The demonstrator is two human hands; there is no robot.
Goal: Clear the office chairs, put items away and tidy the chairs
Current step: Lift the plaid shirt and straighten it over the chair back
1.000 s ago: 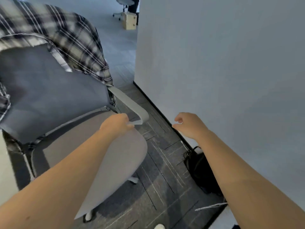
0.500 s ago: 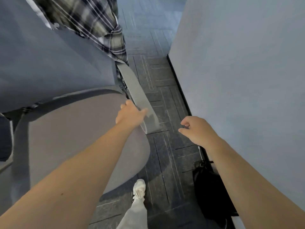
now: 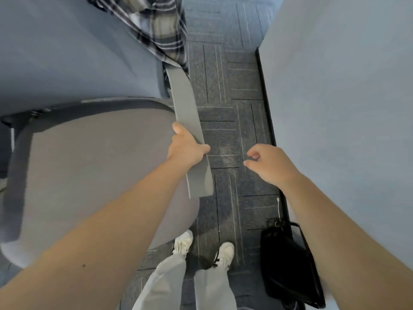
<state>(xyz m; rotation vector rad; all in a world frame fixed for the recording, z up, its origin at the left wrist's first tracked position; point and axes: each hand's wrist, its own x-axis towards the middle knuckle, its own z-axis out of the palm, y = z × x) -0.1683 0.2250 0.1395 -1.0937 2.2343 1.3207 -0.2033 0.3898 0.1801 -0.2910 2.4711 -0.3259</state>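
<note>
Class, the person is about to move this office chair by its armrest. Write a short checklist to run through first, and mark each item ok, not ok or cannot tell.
1. Grip: left hand holds the armrest, thumb on its far edge: ok.
2. Right hand free to help, loosely curled and holding nothing: ok.
3. Seat bare where it shows: ok.
4. Backrest cleared: plaid shirt hangs over it: not ok.
5. Floor by the wall free: black bag lies there, near the shoes: not ok.
6. Wheels free to roll: hidden under the seat: cannot tell.
</note>
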